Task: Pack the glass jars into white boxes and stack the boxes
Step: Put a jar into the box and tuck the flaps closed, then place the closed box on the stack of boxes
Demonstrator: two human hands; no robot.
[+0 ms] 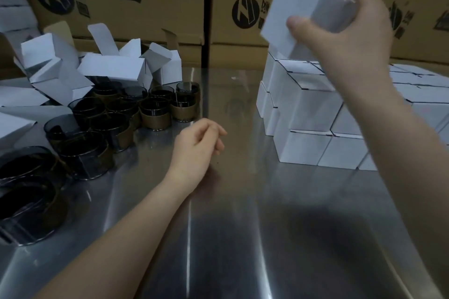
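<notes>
Your right hand [359, 39] gripped one smooth, square-edged white box [291, 14], tilted above the stack of closed white boxes [306, 104] on the brushed-steel desk [230, 226]. Your left hand [196, 150] hung loosely curled and held nothing, near a dozen-odd round smoked-glass jars [155, 114] with tan bands.

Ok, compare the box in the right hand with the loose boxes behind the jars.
The held box is closed; the loose boxes have flaps open. The held box is tilted in the air, in the right hand; the loose boxes lie jumbled on the table. Both are white.
</notes>
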